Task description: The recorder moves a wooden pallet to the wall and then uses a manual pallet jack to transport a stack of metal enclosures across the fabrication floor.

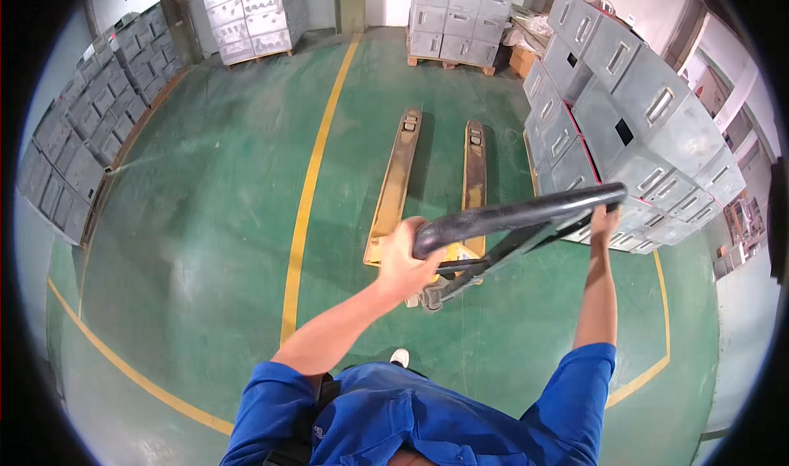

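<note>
A yellow hand pallet truck (395, 178) stands before me on the green floor, its two worn forks pointing away from me with no load on them. Its black handle (518, 213) slants up toward me, the right end higher in view than the left. My left hand (401, 259) is closed round the left end of the handle. At the right end my right hand (604, 222) grips the handle from below, its fingers partly hidden by the bar. Both arms reach forward in blue short sleeves.
Tall stacked grey metal boxes (608, 96) stand close at the right of the forks. More box stacks on wooden pallets stand at the back (464, 14), back left (251, 14) and along the left wall (99, 108). A yellow floor line (312, 174) runs left of the truck.
</note>
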Demonstrator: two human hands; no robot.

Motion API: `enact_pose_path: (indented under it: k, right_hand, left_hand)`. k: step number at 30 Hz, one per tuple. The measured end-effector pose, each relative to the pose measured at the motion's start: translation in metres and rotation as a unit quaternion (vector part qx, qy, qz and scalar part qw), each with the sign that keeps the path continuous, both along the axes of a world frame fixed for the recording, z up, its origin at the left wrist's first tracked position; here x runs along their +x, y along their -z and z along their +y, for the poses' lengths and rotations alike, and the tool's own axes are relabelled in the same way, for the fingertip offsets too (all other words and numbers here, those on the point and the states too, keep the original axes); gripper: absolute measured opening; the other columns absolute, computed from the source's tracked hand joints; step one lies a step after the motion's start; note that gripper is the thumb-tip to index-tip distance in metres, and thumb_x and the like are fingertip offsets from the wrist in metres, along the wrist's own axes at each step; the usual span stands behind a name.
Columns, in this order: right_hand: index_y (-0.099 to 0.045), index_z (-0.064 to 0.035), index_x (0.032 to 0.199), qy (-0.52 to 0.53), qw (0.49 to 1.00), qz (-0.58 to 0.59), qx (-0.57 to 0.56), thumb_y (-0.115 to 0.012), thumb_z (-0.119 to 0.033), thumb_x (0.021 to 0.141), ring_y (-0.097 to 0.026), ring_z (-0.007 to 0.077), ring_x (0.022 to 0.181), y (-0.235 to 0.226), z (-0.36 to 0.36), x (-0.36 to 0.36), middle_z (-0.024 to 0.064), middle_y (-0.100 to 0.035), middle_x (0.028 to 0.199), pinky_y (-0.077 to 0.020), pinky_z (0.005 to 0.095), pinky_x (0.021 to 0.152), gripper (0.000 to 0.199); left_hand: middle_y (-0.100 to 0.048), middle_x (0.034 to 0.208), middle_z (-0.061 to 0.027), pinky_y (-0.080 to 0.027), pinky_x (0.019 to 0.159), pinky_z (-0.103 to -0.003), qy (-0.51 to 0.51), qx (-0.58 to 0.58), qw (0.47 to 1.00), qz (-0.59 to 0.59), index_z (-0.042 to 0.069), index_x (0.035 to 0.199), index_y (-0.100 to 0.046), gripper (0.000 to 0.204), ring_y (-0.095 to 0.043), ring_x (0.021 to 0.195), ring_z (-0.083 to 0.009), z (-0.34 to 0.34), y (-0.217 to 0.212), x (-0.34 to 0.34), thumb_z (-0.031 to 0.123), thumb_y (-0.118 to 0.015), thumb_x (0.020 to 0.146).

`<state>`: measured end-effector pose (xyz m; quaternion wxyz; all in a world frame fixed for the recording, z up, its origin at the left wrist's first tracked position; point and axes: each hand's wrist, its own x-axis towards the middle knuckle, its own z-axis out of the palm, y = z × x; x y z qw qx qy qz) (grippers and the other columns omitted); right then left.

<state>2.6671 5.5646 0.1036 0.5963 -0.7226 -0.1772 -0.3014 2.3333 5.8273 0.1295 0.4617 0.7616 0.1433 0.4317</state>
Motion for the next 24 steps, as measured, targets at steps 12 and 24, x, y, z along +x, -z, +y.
enact_pose_path:
  k: [12, 24]
  right_hand:
    - [-0.053, -0.0007, 0.093, -0.111, 0.992, 0.053, -0.009, -0.059, -0.01, 0.078, -0.048, 0.0086, 0.068, -0.034, 0.223, 0.109, 0.001, -0.054, 0.077, -0.0408, 0.0227, 0.063, 0.018]
    - [-0.05, -0.0015, 0.088, 0.007, 1.0, 0.017, 0.013, -0.062, -0.01, 0.075, -0.048, 0.0078, 0.06, -0.03, 0.373, 0.229, 0.0016, -0.053, 0.069, -0.0403, 0.022, 0.057, 0.02]
  left_hand:
    - [-0.052, 0.066, -0.0036, -0.04, 0.045, -0.022, -0.113, -0.053, 0.987, -0.098, 0.0, 0.088, -0.049, 0.022, -0.05, 0.049, -0.0093, 0.246, -0.007, 0.192, 0.004, -0.061, 0.07]
    - [-0.052, 0.061, -0.0022, -0.041, 0.044, -0.024, -0.023, -0.077, 0.993, -0.083, 0.001, 0.087, -0.049, 0.023, -0.051, 0.048, -0.0102, 0.481, -0.007, 0.44, 0.0, -0.058, 0.066]
